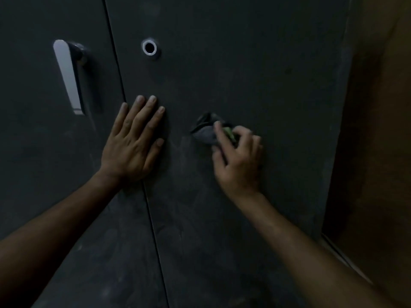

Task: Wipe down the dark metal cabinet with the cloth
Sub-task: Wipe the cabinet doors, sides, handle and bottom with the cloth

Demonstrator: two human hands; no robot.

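- The dark metal cabinet (pixel 244 63) fills the head view: 2 door panels meet at a thin vertical seam (pixel 135 150) that leans a little to the right as it runs down.
- The left door carries a silver lever handle (pixel 67 76); the right door has a round lock ring (pixel 149 47) near its upper left.
- The left hand (pixel 133 143) lies flat and spread against the metal, fingers straight and pointing up. Its palm sits across the seam and its fingertips lie on the right door. It holds nothing and looks like a brace.
- The right hand (pixel 238 158) has its fingers curled round a small bunched cloth (pixel 205 133), grey with a trace of green, and presses it to the right door.
- The cloth pokes out up and to the left of the knuckles, so the wad leads toward the left hand; bare metal lies between the 2.
- Pale smears and dusty streaks show below both hands, down the lower part of the doors, while the upper right of the panel looks more even. The light is dim, so how clean any patch is cannot be judged firmly.
- Judgement: the wiping is under way on the right door, with much of the cabinet likely left to do.
- The right hand is the only one on the cloth, and the streaked area lies below and toward the seam from it, so a downward or leftward stroke seems the natural next pass. The left hand would block a long leftward sweep.
- To the far right stands a brown wall (pixel 378 130), just beside the cabinet edge.
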